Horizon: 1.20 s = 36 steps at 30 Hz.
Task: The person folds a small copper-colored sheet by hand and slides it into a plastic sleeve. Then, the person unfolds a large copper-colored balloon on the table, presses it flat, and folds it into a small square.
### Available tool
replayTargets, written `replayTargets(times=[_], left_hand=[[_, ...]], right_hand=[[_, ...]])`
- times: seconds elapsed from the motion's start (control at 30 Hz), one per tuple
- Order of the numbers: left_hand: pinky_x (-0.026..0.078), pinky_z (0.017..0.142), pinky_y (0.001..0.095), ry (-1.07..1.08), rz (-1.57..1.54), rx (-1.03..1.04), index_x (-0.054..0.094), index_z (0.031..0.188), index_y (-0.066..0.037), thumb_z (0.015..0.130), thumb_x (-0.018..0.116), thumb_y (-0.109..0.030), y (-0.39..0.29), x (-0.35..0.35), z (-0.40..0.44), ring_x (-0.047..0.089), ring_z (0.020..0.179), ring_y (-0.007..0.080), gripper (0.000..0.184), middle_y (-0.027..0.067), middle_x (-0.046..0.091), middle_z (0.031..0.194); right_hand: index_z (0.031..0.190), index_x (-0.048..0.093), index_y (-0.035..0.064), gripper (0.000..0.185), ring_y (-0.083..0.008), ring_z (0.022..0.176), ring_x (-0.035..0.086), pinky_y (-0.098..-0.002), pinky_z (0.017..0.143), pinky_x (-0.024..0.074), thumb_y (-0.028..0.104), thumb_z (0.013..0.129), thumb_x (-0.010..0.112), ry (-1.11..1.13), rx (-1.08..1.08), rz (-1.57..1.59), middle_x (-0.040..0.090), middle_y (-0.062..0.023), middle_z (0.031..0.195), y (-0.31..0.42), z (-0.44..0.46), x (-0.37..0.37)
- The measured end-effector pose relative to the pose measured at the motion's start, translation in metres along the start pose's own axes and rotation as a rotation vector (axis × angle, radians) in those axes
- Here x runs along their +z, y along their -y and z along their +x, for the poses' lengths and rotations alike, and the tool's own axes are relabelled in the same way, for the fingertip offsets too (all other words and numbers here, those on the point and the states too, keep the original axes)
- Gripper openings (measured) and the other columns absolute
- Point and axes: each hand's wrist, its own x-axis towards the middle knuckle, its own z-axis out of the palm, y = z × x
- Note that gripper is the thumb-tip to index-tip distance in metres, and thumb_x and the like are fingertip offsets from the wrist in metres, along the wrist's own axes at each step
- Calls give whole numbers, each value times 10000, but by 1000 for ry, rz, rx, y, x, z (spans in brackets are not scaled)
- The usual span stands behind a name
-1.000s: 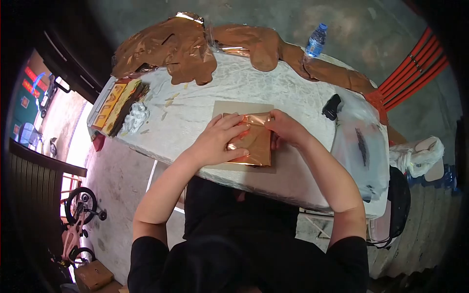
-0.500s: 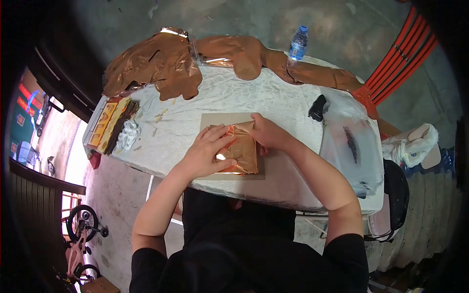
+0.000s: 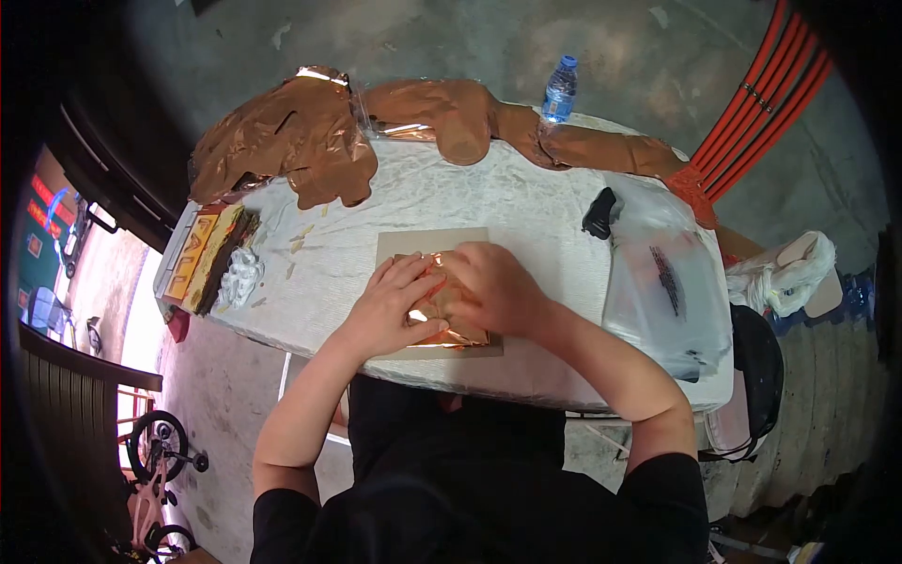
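A square packet in shiny copper-coloured foil lies on a grey-brown board near the table's front edge. My left hand rests flat on the packet's left part, fingers spread and thumb along its lower side. Over the right part of the foil is my right hand, its fingers bent and touching the packet. Whether those fingertips pinch any foil is hidden by the hand and some blur.
Large copper foil sheets cover the table's far edge, with a water bottle beside them. Colourful packs and crumpled white material lie left. A black object and clear plastic bags lie right.
My right hand has moved from the packet's upper right corner inward over its right part. My left hand stays on the foil. The whole view has shifted a little.
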Motion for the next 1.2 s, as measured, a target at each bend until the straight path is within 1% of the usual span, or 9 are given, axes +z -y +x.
replayTargets(times=[0.1, 0.3, 0.4, 0.47, 0.5, 0.57, 0.67, 0.9, 1.2], left_hand=[[233, 1124, 481, -7, -1, -6, 531, 1278, -60, 770, 707, -379, 1, 1, 0, 358, 1324, 365, 625, 181, 431, 1395], [225, 1124, 487, 10, -1, -9, 521, 1295, -66, 769, 706, -397, 1, 1, 0, 346, 1331, 363, 648, 181, 416, 1407], [220, 1126, 488, 2, 3, -8, 518, 1304, -80, 766, 709, -399, 1, 1, 0, 339, 1336, 359, 654, 177, 411, 1412], [217, 1126, 490, 3, -11, -18, 521, 1304, -91, 762, 714, -393, 0, 1, -1, 336, 1341, 352, 650, 172, 407, 1417], [218, 1126, 489, 3, -14, -23, 527, 1300, -94, 759, 720, -382, -1, 0, -1, 341, 1338, 349, 643, 174, 411, 1414], [219, 1126, 489, -3, -11, -20, 529, 1297, -92, 759, 720, -378, -2, -1, 0, 344, 1336, 349, 639, 174, 414, 1412], [221, 1125, 487, -4, -11, -20, 534, 1291, -82, 755, 723, -367, -2, -1, 0, 352, 1332, 346, 635, 173, 423, 1406], [222, 1116, 503, -3, -46, -33, 561, 1251, -72, 743, 721, -376, -3, -3, 1, 354, 1330, 336, 613, 170, 435, 1395], [224, 1115, 507, 8, -56, -44, 559, 1259, -67, 723, 740, -308, -6, -4, 3, 356, 1334, 338, 614, 168, 442, 1389]], right_hand=[[1186, 539, 51, 474, -332, 1105, 538, -420, 886, 448, 293, 796, 657, -203, -135, -137, 545, -149, 1211, -1, -8, 12], [1195, 541, -27, 520, -368, 999, 608, -443, 863, 484, 306, 813, 659, 342, 114, -18, 608, -165, 1110, -27, 40, -9], [1025, 600, -31, 366, -325, 914, 639, -442, 764, 516, 274, 828, 649, -183, 174, 245, 627, -133, 855, -65, 71, 26], [1158, 541, -35, 367, -349, 989, 621, -452, 817, 522, 238, 916, 580, -62, 699, 1184, 612, -182, 1044, -82, 105, 42], [1158, 541, -35, 367, -349, 989, 621, -452, 817, 522, 238, 916, 580, -64, 693, 1185, 612, -182, 1044, -88, 118, 52], [1306, 392, -43, 463, -377, 1078, 573, -462, 901, 506, 230, 959, 528, -376, 922, 1849, 504, -229, 1240, -99, 140, 68], [1329, 287, -65, 546, -399, 1147, 513, -458, 977, 476, 264, 962, 521, -781, 983, 2137, 425, -231, 1306, -97, 176, 82], [1314, 298, -86, 519, -369, 1110, 555, -446, 903, 527, 266, 979, 480, -1195, 878, 2297, 465, -256, 1277, -136, 206, 107], [1086, 421, -72, 246, -360, 1011, 611, -423, 879, 547, 151, 991, 374, -879, 1010, 2023, 558, -256, 1117, -120, 166, 78]])
